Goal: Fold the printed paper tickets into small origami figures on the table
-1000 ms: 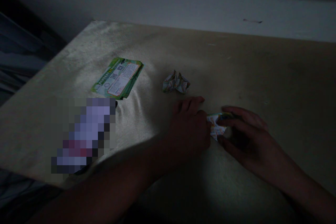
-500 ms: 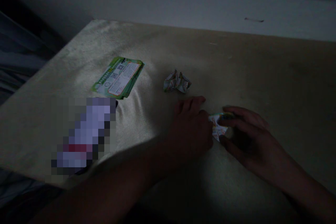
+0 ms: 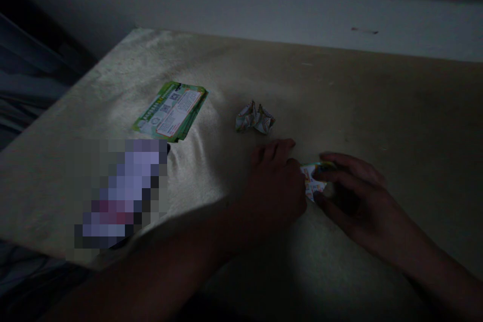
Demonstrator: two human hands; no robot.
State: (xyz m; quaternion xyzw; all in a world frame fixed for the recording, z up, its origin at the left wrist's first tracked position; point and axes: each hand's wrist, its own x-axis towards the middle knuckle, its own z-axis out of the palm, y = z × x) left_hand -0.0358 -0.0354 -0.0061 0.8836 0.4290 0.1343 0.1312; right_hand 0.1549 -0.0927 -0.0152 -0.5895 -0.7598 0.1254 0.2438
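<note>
A small folded piece of printed paper (image 3: 311, 181), white with orange and green print, lies on the table between my hands. My right hand (image 3: 358, 196) pinches its right side between thumb and fingers. Against its left edge presses my left hand (image 3: 277, 183), fingers curled down; its thumb and the covered part of the paper are hidden. Just beyond my left hand stands a folded paper shape (image 3: 255, 118) with two raised points, printed in similar colours.
A stack of green printed leaflets (image 3: 171, 110) lies at the left of the table (image 3: 362, 105). Nearer me is a phone-like slab (image 3: 124, 191), blurred by pixelation. A pale wall (image 3: 264, 15) borders the far edge; dark cloth (image 3: 33, 70) hangs at the left.
Both hands stay almost still on the folded paper. My right thumb and the paper's lower tip shift very slightly. The other things keep their places.
</note>
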